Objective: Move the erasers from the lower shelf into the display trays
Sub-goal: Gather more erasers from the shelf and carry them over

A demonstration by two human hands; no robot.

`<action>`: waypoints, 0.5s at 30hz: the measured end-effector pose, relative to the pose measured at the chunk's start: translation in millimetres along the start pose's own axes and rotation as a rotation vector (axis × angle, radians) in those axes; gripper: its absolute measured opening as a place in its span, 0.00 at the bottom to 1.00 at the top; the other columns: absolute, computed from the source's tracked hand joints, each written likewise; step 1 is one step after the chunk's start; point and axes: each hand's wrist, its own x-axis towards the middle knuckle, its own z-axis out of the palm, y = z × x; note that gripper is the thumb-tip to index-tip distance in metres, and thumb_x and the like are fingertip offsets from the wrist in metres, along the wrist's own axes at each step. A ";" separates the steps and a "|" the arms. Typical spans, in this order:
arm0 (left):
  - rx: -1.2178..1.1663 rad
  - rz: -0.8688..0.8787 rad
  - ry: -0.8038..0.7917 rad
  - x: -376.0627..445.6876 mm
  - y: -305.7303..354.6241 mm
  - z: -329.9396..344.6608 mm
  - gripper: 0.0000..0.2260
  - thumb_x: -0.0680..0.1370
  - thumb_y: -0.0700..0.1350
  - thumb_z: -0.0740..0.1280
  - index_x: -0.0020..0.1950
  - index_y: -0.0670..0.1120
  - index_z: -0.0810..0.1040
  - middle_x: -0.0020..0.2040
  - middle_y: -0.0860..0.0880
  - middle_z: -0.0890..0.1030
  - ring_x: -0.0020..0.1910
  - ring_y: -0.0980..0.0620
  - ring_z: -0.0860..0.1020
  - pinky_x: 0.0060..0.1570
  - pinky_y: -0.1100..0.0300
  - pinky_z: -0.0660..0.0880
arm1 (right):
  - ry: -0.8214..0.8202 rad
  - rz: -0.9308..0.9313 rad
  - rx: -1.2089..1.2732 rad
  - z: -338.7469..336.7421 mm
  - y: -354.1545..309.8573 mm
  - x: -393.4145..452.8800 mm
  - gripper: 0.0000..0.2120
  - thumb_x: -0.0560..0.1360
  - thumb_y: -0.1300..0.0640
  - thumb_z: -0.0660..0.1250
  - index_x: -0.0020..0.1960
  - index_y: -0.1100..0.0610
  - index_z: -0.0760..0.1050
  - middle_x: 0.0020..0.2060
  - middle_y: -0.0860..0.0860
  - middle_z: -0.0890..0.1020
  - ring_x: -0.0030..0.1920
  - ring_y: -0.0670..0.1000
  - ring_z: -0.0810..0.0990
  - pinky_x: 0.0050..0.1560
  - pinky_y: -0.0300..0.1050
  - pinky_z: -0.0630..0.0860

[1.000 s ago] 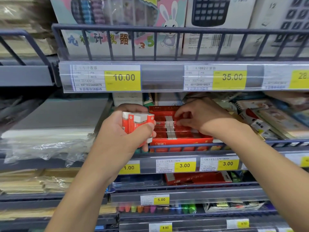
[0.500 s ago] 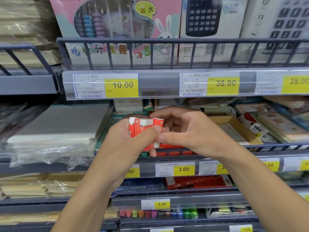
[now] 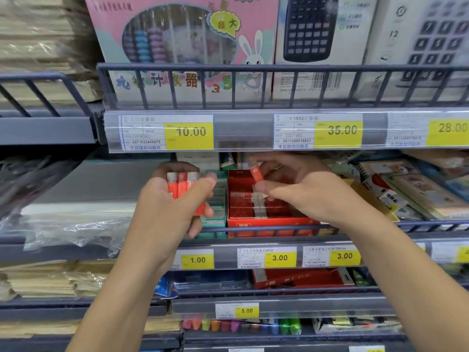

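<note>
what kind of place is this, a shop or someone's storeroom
Most likely a shop's stationery aisle. The shelf edges carry yellow price labels, boxed calculators stand behind a wire rail, and the right hand holds an eraser over a red display tray of erasers.

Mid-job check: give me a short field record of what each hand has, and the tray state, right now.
left hand: grips a bunch of orange-and-white wrapped erasers
right hand: pinches a single orange-wrapped eraser
single eraser position: above the red cardboard display tray, not yet set down
tray contents: rows of red-wrapped erasers with white bands, partly hidden by the right hand
tray location: shelf with the 3.00 yellow price tag
</note>
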 end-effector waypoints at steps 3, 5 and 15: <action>-0.021 0.019 0.019 2.6 0.6 0.7 0.12 0.69 0.61 0.75 0.47 0.57 0.81 0.36 0.47 0.84 0.29 0.47 0.77 0.19 0.62 0.66 | -0.034 0.041 -0.233 4.4 1.4 10.8 0.16 0.73 0.53 0.76 0.56 0.40 0.76 0.45 0.40 0.81 0.47 0.40 0.80 0.51 0.37 0.76; -0.015 0.013 0.022 2.6 1.6 0.8 0.09 0.70 0.62 0.74 0.43 0.59 0.81 0.36 0.47 0.84 0.29 0.44 0.75 0.20 0.61 0.66 | -0.068 0.038 -0.368 10.2 1.3 16.9 0.14 0.72 0.52 0.77 0.54 0.43 0.78 0.45 0.40 0.80 0.45 0.40 0.78 0.48 0.37 0.74; -0.054 -0.060 -0.029 1.2 -4.6 -2.7 0.06 0.84 0.48 0.66 0.55 0.47 0.74 0.41 0.51 0.85 0.38 0.50 0.84 0.29 0.61 0.75 | -0.192 -0.071 -0.633 25.5 0.7 31.6 0.08 0.73 0.54 0.75 0.51 0.49 0.83 0.46 0.45 0.76 0.44 0.44 0.72 0.45 0.39 0.68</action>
